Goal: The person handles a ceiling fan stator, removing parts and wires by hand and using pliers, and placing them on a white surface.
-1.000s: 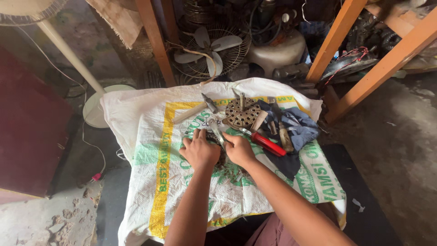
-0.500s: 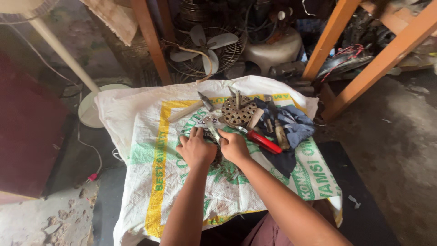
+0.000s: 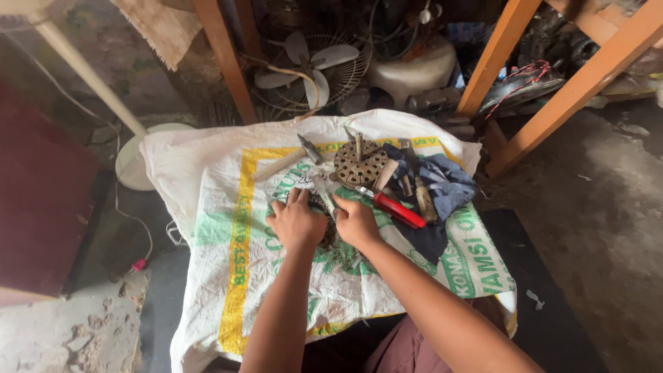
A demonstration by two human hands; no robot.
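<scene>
Woven white sack (image 3: 228, 200) under both hands: my left hand (image 3: 295, 222) lies spread, my right hand (image 3: 354, 222) curls beside it on a dark part, grip unclear; I'd press steadily, clear of the red-handled tool (image 3: 395, 208).

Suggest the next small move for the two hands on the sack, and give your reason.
Probably lift the hands slightly. The left hand and right hand lie side by side, covering a dark part on the white sack, so what they grip cannot be seen.
</scene>
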